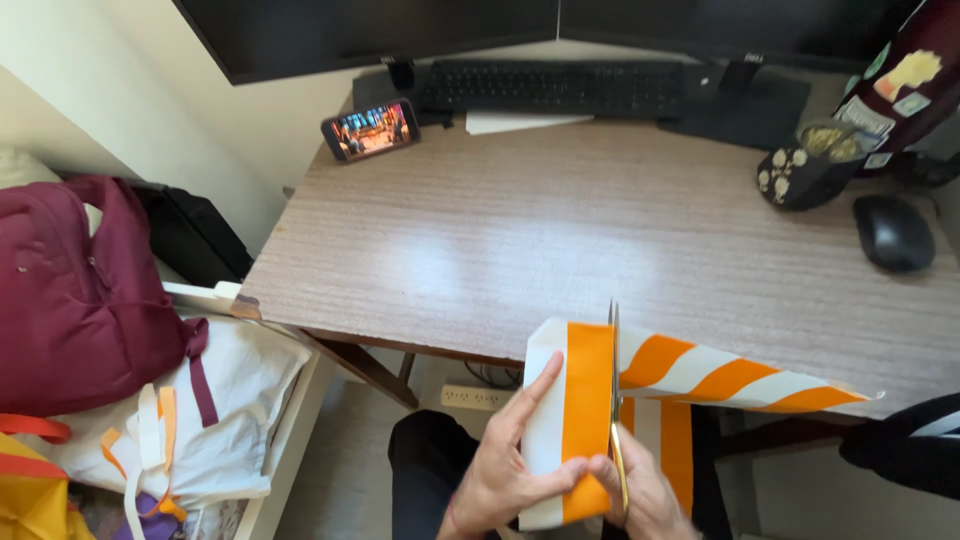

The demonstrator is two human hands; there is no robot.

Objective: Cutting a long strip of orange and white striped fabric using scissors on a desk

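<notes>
At lower centre, the left hand pinches the striped paper; the right hand grips scissors. Paper is best kept taut, blades along the stripe.

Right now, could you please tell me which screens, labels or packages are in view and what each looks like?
Phone: propped at the desk's back left, lit with a colourful picture.
Two monitors: along the back edge, black, dark.
Stickers: pale patches on a dark red object at far right.
Snack bag: open, black with pale spots, beside the mouse.
</notes>
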